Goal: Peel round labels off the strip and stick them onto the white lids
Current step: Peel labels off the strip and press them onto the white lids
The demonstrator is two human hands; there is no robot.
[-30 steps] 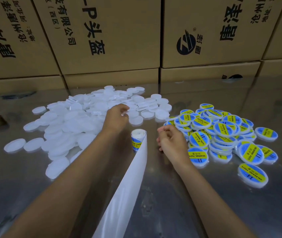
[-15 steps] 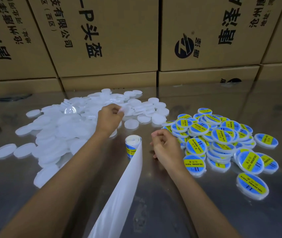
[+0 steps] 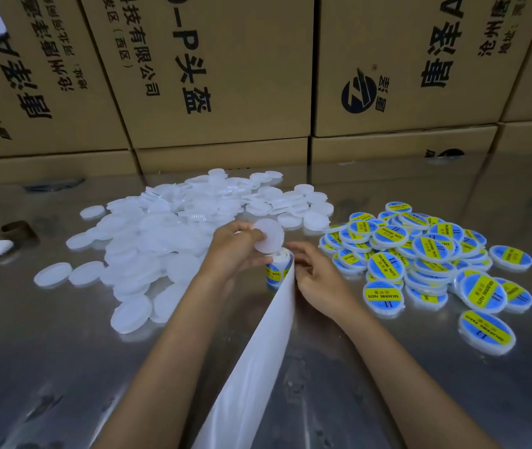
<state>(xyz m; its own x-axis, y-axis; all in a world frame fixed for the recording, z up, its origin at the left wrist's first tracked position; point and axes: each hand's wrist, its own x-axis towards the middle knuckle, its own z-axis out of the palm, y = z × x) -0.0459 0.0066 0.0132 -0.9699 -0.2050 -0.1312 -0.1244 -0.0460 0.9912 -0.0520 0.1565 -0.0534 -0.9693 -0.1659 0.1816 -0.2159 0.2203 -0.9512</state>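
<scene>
White lid (image 3: 268,236) pinched in left hand (image 3: 237,251) above label roll (image 3: 278,268).

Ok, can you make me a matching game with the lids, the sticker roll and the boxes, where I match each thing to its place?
Things:
1. Plain white round plastic lid
2. Heap of blue-and-yellow labelled lids
3. Roll of round blue-and-yellow labels
4. Brown cardboard boxes

Places:
A. stacked behind the metal table
B. pinched in the left hand
C. piled on the right
D. standing between both hands, the right hand beside it

Pairs: 1-B, 2-C, 3-D, 4-A
</scene>
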